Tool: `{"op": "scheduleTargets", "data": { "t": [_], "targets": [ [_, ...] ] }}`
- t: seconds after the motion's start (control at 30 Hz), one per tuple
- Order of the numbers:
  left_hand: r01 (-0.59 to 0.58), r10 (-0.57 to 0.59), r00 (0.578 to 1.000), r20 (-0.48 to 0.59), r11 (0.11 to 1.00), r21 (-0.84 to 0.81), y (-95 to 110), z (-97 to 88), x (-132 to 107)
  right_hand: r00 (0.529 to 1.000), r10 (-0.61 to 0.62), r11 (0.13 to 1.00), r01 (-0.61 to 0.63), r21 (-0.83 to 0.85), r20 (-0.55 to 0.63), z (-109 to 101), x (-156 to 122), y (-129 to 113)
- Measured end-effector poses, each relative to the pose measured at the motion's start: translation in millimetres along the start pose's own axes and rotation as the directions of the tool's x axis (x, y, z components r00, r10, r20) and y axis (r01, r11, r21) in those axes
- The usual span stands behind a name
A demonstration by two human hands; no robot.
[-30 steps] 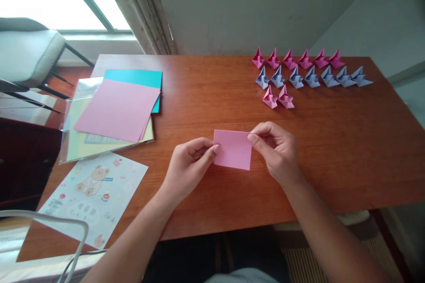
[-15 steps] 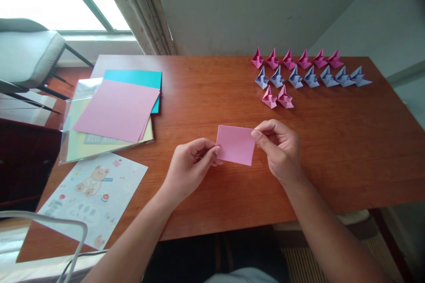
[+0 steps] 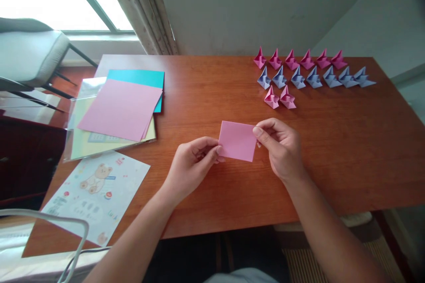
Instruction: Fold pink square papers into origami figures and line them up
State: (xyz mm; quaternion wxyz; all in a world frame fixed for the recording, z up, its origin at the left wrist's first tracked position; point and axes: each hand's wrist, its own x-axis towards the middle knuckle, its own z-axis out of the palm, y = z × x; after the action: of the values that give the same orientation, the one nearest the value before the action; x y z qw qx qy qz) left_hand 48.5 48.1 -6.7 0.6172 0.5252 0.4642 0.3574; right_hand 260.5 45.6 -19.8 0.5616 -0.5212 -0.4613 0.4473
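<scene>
A small folded pink paper point(image 3: 237, 140) is held just above the wooden table point(image 3: 348, 150), near its middle. My left hand point(image 3: 192, 163) pinches its lower left corner between thumb and fingers. My right hand point(image 3: 280, 148) pinches its right edge near the top corner. Both hands are closed on the paper.
Rows of folded pink figures point(image 3: 299, 59) and blue figures point(image 3: 314, 77) stand at the table's far right, with two more pink ones point(image 3: 279, 97) in front. A stack of pink and teal sheets point(image 3: 121, 108) lies left, a bear-printed sheet point(image 3: 96, 194) nearer. A chair point(image 3: 26, 53) stands far left.
The pink paper has shifted slightly up and right between my hands, tilting a little. My fingers have kept their pinch on it.
</scene>
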Motion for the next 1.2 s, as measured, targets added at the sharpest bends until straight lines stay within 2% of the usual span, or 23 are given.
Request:
{"op": "scheduleTargets", "data": {
  "t": [0.2, 0.43, 0.73, 0.87, 1.2],
  "targets": [
    [-0.026, 0.029, 0.999, -0.019, 0.987, 0.158, 4.3, -1.8, -2.3, 0.992, 0.078, 0.997, -0.074, -0.034, 0.1, 0.6, 0.8, -3.5],
    [-0.022, 0.032, 0.99, -0.137, 0.997, 0.072, 10.3, -2.4, -1.5, 0.961, 0.137, 0.991, -0.131, -0.042, 0.241, 1.2, -0.4, -6.8],
    [-0.065, 0.085, 0.978, -0.191, 0.992, 0.112, 5.4, -6.3, -1.0, 0.948, 0.13, 0.991, -0.118, -0.057, 0.29, 1.5, -1.1, -8.7],
    [-0.049, 0.066, 0.975, -0.211, 0.995, 0.084, 6.9, -5.7, -1.1, 0.947, 0.12, 0.992, -0.107, -0.059, 0.299, 0.8, -0.7, -10.4],
    [-0.032, 0.04, 0.984, -0.175, 0.998, 0.049, 9.3, -4.9, -1.9, 0.947, 0.116, 0.992, -0.096, -0.08, 0.298, -0.7, 0.5, -8.4]
  ]
}}
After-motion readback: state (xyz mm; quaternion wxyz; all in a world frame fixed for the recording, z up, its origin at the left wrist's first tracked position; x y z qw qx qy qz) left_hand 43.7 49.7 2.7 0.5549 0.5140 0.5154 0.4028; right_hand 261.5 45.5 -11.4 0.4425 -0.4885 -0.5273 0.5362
